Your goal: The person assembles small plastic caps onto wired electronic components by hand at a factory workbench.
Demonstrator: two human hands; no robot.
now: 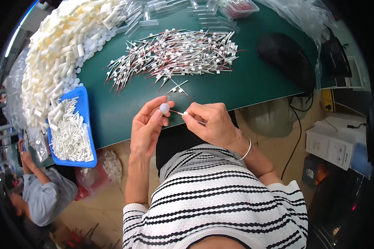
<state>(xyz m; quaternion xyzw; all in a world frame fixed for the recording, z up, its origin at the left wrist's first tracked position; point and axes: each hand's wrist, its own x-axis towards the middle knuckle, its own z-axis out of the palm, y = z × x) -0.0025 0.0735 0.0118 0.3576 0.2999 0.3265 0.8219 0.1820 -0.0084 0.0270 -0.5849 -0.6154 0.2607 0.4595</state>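
Observation:
My left hand pinches a small round white cap between thumb and fingers, just over the table's near edge. To its right, my right hand grips a thin stick with a white block and a dark red tip. The stick's red end points at the cap; whether it touches or enters it, I cannot tell. Two similar sticks lie crossed on the green table just beyond my hands. Farther back spreads a large pile of such sticks, white with red ends.
A blue tray of small white pins stands at left, by a heap of white cylinders and round caps. Clear tubes and a plastic tub sit at the back. A black item lies right. Another person sits left.

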